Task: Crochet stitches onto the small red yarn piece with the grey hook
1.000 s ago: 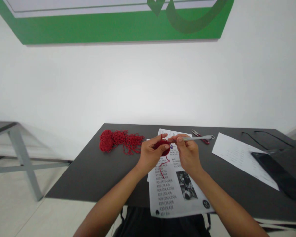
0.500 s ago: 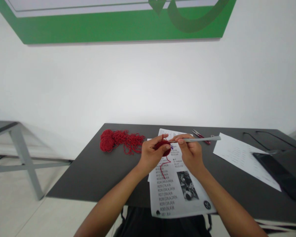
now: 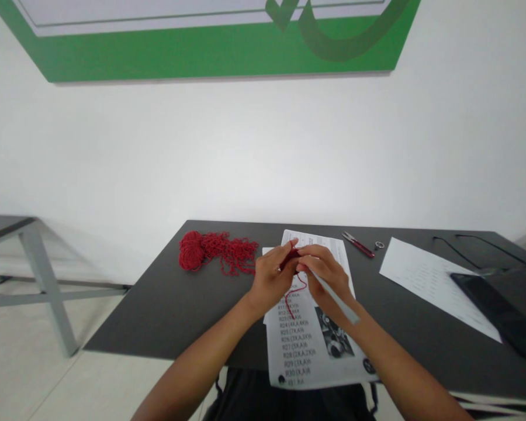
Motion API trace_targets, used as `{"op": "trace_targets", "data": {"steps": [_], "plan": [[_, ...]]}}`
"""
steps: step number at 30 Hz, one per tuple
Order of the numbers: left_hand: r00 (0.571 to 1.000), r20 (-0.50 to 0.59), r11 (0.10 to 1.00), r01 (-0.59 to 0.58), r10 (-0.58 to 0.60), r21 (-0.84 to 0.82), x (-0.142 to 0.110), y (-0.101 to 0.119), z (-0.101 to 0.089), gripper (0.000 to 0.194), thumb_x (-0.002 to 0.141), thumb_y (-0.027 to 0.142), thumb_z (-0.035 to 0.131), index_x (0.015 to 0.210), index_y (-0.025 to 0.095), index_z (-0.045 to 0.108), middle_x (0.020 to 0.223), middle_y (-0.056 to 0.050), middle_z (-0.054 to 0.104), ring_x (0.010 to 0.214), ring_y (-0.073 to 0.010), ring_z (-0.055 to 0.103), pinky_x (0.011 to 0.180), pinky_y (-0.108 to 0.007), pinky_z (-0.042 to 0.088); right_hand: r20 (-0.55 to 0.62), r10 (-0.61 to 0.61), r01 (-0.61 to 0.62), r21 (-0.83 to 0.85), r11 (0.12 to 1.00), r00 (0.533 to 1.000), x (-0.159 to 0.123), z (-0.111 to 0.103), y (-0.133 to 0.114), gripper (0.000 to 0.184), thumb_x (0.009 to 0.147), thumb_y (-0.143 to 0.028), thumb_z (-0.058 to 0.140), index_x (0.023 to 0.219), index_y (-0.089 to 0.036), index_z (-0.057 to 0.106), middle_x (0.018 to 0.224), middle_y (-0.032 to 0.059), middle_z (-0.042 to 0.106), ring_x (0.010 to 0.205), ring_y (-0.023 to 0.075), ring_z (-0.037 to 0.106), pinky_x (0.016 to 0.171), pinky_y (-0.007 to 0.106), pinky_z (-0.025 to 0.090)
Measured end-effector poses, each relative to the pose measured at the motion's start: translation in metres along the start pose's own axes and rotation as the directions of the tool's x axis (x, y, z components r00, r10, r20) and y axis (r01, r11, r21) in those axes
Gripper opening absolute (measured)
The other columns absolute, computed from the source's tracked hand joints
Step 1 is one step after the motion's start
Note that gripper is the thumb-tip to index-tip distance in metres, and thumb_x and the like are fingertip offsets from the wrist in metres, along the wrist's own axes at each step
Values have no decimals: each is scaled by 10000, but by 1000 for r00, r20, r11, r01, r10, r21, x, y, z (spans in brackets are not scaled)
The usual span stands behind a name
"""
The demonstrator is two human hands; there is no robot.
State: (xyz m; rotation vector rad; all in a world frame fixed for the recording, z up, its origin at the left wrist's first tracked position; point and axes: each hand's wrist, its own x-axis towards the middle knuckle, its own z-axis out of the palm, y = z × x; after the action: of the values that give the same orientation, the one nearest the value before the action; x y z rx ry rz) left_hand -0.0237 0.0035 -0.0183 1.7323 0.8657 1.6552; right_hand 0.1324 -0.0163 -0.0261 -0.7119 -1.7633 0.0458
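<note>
My left hand (image 3: 268, 279) is closed around a small red crochet piece (image 3: 291, 256), mostly hidden between the fingers. A red strand (image 3: 287, 298) hangs from it over the printed pattern sheet (image 3: 291, 362). Right against the piece, the fingertips of my right hand (image 3: 328, 273) are pressed together. The grey handle of a crochet hook (image 3: 338, 299) slants down to the right from that hand, across the wrist. The tip of the hook is out of sight. On the left lies a ball of red yarn (image 3: 191, 251) with a loose tangle (image 3: 232, 251) beside it.
Red-handled thread snips (image 3: 358, 244) and a small metal ring (image 3: 379, 245) lie behind my right hand. Further right are a white paper (image 3: 429, 283), glasses (image 3: 458, 251) and a black phone-like device (image 3: 495, 313). A white wall (image 3: 245, 152) stands behind the dark table (image 3: 158, 321).
The hook handle has swung from pointing level to the right to slanting down toward me. My right hand has moved left, its fingers now at the crochet piece.
</note>
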Motion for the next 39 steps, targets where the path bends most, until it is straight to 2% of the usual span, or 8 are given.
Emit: {"op": "trace_targets", "data": {"steps": [6,11,15,20,24,29,34,39], "plan": [[979,-9,969,199,-203,-147,-3,1,10,354,718,239,846,1070,234,814,867,-51,795,723,-178,681,698,-281,566,50,-107,113,-153,982,993,-4,-1,5,362,947,-126,588,1233,-343,634,1130,69,707,1095,267,662,964,496,566],[872,143,689,461,-468,-559,-2,12,21,469,639,316,921,1075,185,806,787,-34,764,603,-104,614,611,-230,538,2,-196,192,-206,959,981,-6,-5,10,498,914,-103,657,1331,-368,595,1167,67,711,1159,276,661,1030,547,545],[842,272,551,517,-466,-656,2,16,15,450,622,272,933,1047,185,809,717,-10,727,534,-65,571,552,-192,497,-38,-199,194,-120,974,979,-9,1,21,557,907,-99,670,1377,-387,584,1198,65,699,1185,278,659,1028,536,566],[846,311,589,527,-433,-613,3,11,7,455,702,383,883,1095,173,792,803,-51,755,527,-93,607,527,-223,504,-140,-140,146,34,989,980,-10,10,22,525,919,-95,654,1337,-412,625,1204,42,699,1207,267,662,994,482,609],[899,238,748,439,-368,-498,3,4,3,510,757,417,837,1205,188,752,932,-64,773,682,-139,672,647,-262,546,-81,-137,146,112,983,987,-3,5,11,433,945,-102,610,1285,-363,666,1206,58,707,1175,250,688,933,426,643],[986,114,981,133,-118,-140,8,-2,-7,477,846,363,747,1268,145,715,836,-28,732,719,-136,641,685,-243,531,-28,-167,169,65,984,985,10,-4,5,268,943,-138,637,1150,-298,695,1121,66,749,1119,241,707,957,456,614],[995,51,991,-88,84,96,13,-4,-11,401,897,213,648,1290,154,691,770,11,658,643,-99,595,617,-203,522,70,-195,203,-143,969,978,17,-8,8,125,943,-159,651,991,-272,673,1057,41,788,986,216,733,932,461,541],[980,27,942,-195,195,273,18,-2,-13,337,902,135,635,1224,182,721,788,0,679,686,-116,634,661,-214,556,156,-181,217,-253,943,971,13,-5,4,87,972,-169,606,1015,-242,623,1162,74,788,1071,213,737,968,434,470]]}}
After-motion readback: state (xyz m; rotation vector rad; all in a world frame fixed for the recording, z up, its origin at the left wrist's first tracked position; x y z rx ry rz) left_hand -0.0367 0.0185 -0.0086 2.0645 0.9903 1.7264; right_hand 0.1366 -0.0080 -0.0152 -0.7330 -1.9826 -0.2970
